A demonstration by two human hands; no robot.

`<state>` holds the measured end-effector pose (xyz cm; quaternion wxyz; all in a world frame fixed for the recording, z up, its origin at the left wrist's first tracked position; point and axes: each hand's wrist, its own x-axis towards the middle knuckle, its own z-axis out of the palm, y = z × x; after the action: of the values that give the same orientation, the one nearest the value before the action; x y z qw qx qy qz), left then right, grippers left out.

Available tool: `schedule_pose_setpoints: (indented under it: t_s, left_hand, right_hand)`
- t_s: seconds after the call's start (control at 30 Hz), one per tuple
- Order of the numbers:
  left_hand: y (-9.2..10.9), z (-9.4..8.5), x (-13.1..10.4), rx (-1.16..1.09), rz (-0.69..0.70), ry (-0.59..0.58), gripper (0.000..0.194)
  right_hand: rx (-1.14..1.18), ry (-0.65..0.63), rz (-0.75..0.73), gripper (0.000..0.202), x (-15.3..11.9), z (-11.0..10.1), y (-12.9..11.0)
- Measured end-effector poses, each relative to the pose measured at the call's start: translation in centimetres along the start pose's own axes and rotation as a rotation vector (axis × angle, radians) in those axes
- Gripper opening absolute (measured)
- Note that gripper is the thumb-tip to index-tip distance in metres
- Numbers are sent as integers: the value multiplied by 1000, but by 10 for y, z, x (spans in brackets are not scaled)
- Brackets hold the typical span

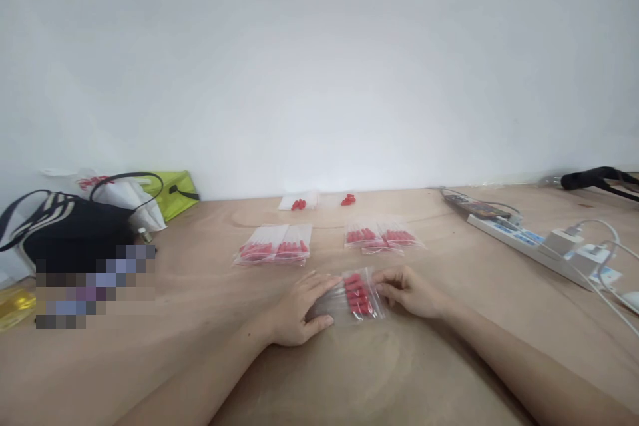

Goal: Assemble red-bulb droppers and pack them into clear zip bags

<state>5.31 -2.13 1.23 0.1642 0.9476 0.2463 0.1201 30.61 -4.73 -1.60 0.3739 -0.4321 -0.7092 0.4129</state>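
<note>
A clear zip bag lies on the table in front of me, turned sideways. Inside it, several red tube-like pieces sit in a row near its right end; white shafts seem to run left from them. My left hand rests over the bag's left end, fingers stretched and thumb apart. At the opposite edge my right hand has its thumb and curled fingers closed on the bag's border. Beyond my hands are filled bags of similar red pieces, one group at left and another at right.
Loose red pieces lie on a bag near the wall, with another small red pile beside them. A power strip with chargers and cables runs along the right. A black bag and a lime-green bag stand at left.
</note>
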Motion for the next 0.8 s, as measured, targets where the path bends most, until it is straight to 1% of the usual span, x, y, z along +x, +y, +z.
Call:
schedule_pose_setpoints:
  t_s: [0.07,0.13,0.2,0.23,0.27,0.3,0.33,0.4,0.43,0.47,0.5,0.57,0.6,0.63,0.73,0.8]
  left_hand:
    - [-1,-5,3,14,79,-68,58]
    - [-4,-13,12,80,179,-138,56]
    - [-11,-22,26,198,248,-151,56]
    - [-15,-25,35,260,258,-127,57]
    - [-19,-26,43,309,253,-84,56]
    - [-22,-26,51,344,227,-5,54]
    - [-24,-24,57,360,179,94,50]
    - [-25,-13,62,316,54,326,38]
    - [-23,-6,61,262,-4,443,32]
    - [-20,1,57,203,-32,516,27]
    - [-16,8,51,154,-21,522,25]
    - [-9,17,37,108,46,424,31]
    - [-7,20,30,97,66,395,34]
    - [-7,21,24,91,69,384,32]
    - [-15,18,14,89,54,404,20]
    - [-25,14,13,98,66,408,20]
  right_hand:
    - [-81,88,-13,15,-4,-8,1]
    - [-219,165,-71,22,-9,-14,2]
    - [-341,163,-155,32,-11,-16,1]
    - [-387,150,-198,33,-11,-15,0]
    - [-426,143,-237,31,-10,-14,0]
    - [-458,143,-265,27,-8,-11,-1]
    - [-484,148,-285,23,-5,-9,-1]
    - [-527,167,-311,19,2,-2,1]
    - [-548,181,-321,18,7,1,3]
    - [-568,197,-331,18,12,4,5]
    - [-583,214,-342,17,16,8,8]
    - [-596,252,-349,16,25,14,12]
    - [-594,268,-350,15,28,18,13]
    - [-588,280,-350,14,31,20,14]
    - [-542,269,-357,11,34,26,12]
    - [-507,233,-383,17,32,25,10]
